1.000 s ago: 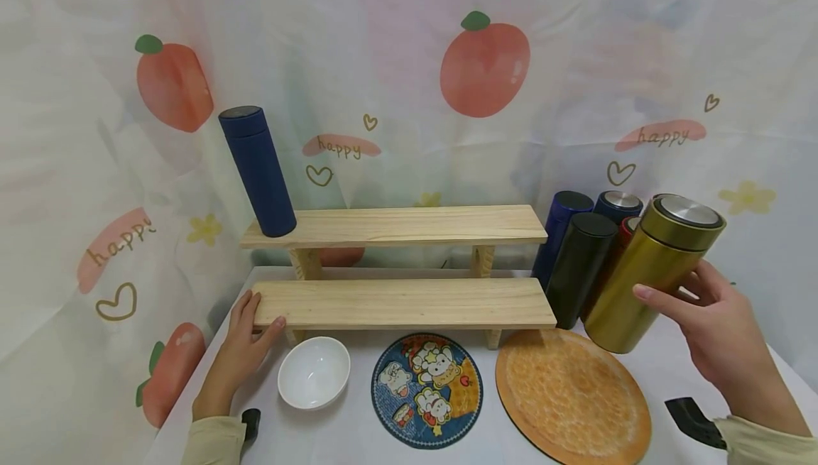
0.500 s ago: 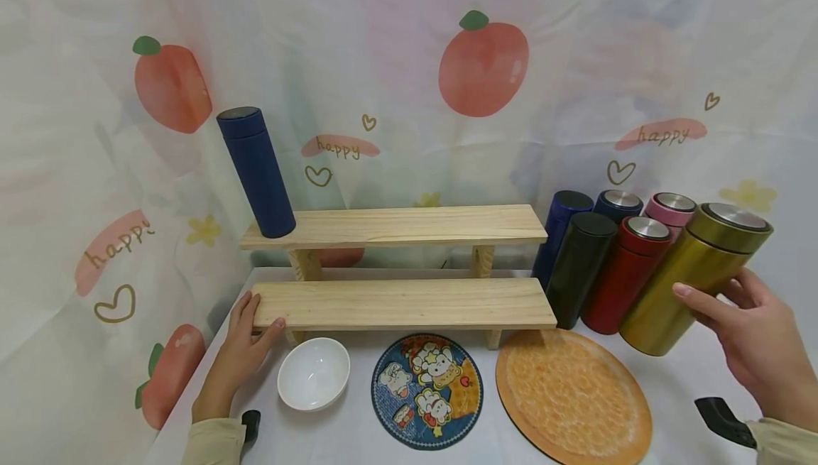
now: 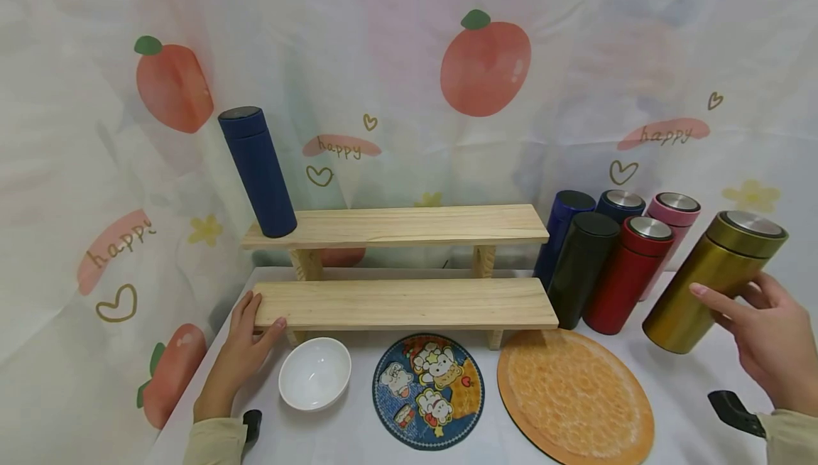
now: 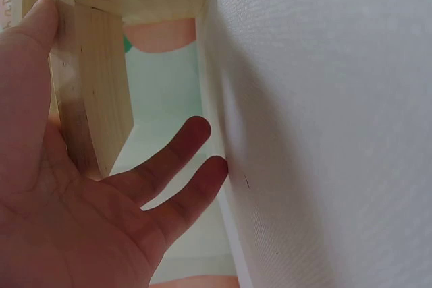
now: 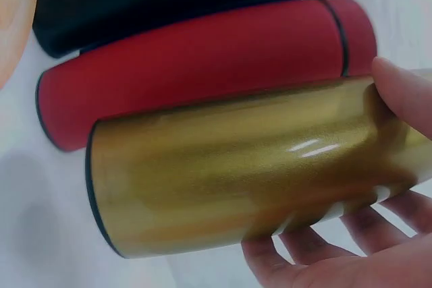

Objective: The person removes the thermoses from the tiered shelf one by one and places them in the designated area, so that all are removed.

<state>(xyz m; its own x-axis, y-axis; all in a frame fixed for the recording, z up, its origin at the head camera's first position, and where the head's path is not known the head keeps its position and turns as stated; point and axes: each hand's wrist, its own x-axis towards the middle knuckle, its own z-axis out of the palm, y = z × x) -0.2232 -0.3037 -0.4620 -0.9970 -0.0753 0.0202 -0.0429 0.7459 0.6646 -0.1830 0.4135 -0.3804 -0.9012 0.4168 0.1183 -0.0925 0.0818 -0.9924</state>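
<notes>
My right hand [image 3: 763, 334] holds a gold thermos bottle [image 5: 223, 173] with a silver-topped lid, thumb on one side and fingers on the other. The bottle's base is at the white table, to the right of a red thermos bottle [image 3: 629, 277]. My left hand [image 3: 239, 355] rests at the left end of the lower wooden shelf [image 3: 409, 303], its thumb along the front edge. In the left wrist view, two straight fingers [image 4: 196, 187] extend below the board. A dark blue thermos bottle [image 3: 258, 174] stands upright on the left end of the upper shelf [image 3: 415, 225].
Beside the red bottle stand a black [image 3: 583, 270], two blue and a pink thermos bottle [image 3: 675, 211]. In front of the shelves lie a white bowl [image 3: 314, 374], a round cartoon mat [image 3: 428, 390] and a round bread-patterned mat [image 3: 575, 394]. A printed cloth [image 3: 383, 60] hangs behind.
My right hand has moved the gold bottle to the right, away from the others, uncovering the red and pink bottles. My left hand has stayed at the shelf end.
</notes>
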